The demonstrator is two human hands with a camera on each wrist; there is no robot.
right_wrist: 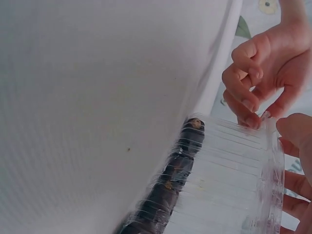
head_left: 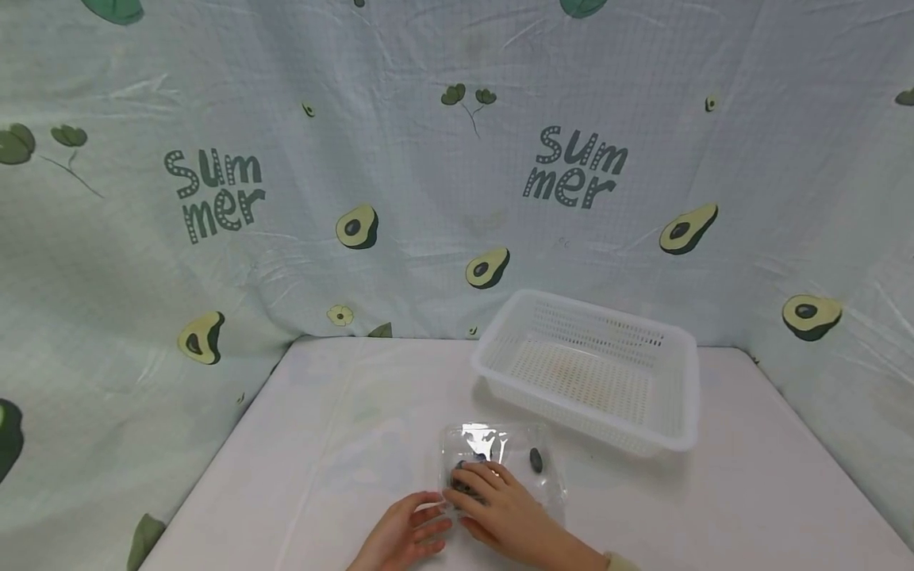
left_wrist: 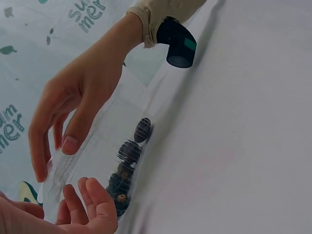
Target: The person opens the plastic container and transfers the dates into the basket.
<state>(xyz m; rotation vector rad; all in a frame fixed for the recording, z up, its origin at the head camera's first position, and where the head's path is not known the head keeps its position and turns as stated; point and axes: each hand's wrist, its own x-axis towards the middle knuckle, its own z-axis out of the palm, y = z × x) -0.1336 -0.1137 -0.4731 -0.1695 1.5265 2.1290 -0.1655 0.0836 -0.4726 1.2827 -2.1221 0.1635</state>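
A clear plastic clamshell box (head_left: 501, 434) lies on the table with several dark oval fruits (left_wrist: 129, 152) along its bottom. One fruit (head_left: 536, 460) shows apart from the others, on the box's right side. My right hand (head_left: 503, 507) arches over the box from the right, fingers spread above the lid and hiding part of the contents. In the left wrist view its thumb and fingers reach down at the lid's edge. At the near left corner is my left hand (head_left: 408, 533), fingers loosely bent. In the right wrist view its fingertips are right at the box's corner (right_wrist: 265, 117).
A white perforated plastic basket (head_left: 678, 388) stands behind the box to the right. The white-covered table (head_left: 286, 460) is backed by a hanging cloth (head_left: 414, 143) printed with avocados and lettering. A dark camera (left_wrist: 181, 46) sits on the right wrist.
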